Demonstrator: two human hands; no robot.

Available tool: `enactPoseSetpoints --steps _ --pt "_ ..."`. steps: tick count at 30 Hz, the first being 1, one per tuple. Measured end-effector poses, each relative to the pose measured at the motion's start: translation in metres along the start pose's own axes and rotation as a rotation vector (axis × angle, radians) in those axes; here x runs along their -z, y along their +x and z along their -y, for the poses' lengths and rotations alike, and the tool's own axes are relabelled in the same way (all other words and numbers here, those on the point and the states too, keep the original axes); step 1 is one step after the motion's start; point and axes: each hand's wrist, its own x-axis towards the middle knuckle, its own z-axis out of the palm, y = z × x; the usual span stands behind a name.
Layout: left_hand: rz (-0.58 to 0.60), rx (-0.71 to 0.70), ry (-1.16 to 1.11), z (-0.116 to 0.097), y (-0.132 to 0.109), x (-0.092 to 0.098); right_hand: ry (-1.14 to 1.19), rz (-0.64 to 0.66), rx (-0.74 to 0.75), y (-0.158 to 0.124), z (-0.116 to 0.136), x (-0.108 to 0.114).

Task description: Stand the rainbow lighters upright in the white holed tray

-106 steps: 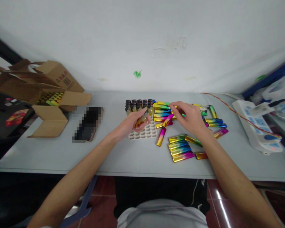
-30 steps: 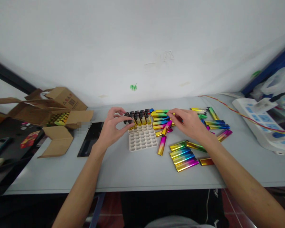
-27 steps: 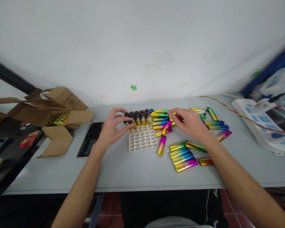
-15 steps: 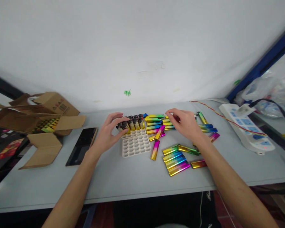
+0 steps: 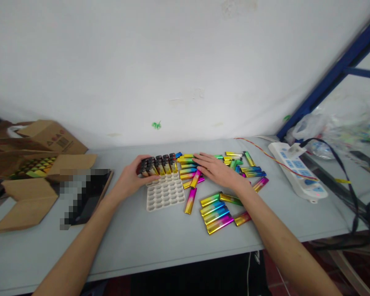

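Several cigarette lighters [image 5: 160, 165] stand upright, black tops up, in the back rows of a white plastic tray [image 5: 165, 196]. The tray's front rows have bare slots. My left hand [image 5: 131, 177] is curled round the left end of these lighters, thumb along their front and fingers behind. My right hand [image 5: 217, 169] lies palm down over loose lighters, its fingers stretched left onto a row of shiny gold, green and blue ones [image 5: 188, 166]. What lies under those fingers is hidden. A gold and pink lighter [image 5: 190, 200] rests right of the tray.
More loose lighters [image 5: 217, 213] lie nearer the front edge. A white power strip [image 5: 299, 170] with cables stands at the right. An open cardboard box [image 5: 69, 164] holding lighters is at the left, beside a dark phone-like slab [image 5: 94, 193]. The wall [image 5: 185, 74] borders the back.
My right hand has moved left and flattened from a pinch over the lighters. My left hand has slid from the lighter tops to round their left side. The view has shifted slightly right.
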Motion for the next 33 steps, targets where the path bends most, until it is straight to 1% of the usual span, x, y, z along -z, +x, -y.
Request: enactPoseSetpoints --steps 2,4,10,12,18,23,26,29,31,33 --pt "-0.005 0.004 0.025 0.0 -0.001 0.003 -0.013 0.037 -0.015 0.0 0.002 -0.001" --pt "-0.011 0.001 0.032 -0.001 -0.002 0.007 -0.031 0.043 -0.045 -0.002 -0.001 0.002" --pt "-0.048 -0.018 0.051 -0.006 -0.003 0.011 0.001 -0.014 -0.095 -0.01 -0.015 0.017" --pt "-0.057 -0.018 0.05 -0.007 -0.003 0.01 -0.001 -0.021 -0.115 -0.011 -0.014 0.023" --pt "-0.057 -0.003 0.054 -0.011 -0.002 0.011 -0.048 0.018 -0.191 -0.011 -0.006 0.042" --pt "-0.044 -0.023 0.082 -0.014 -0.003 0.012 -0.119 -0.045 -0.224 -0.017 -0.011 0.05" --pt "-0.035 -0.016 0.1 -0.012 -0.003 0.013 -0.144 -0.084 -0.237 -0.019 -0.017 0.05" --pt "-0.021 0.009 0.118 -0.009 -0.002 0.013 -0.127 -0.15 -0.211 -0.009 -0.019 0.042" --pt "0.01 0.034 0.102 -0.005 -0.002 0.013 -0.107 -0.134 -0.162 0.006 -0.019 0.035" --pt "0.037 0.043 0.073 0.0 -0.002 0.012 -0.114 -0.06 -0.116 0.028 -0.019 0.026"
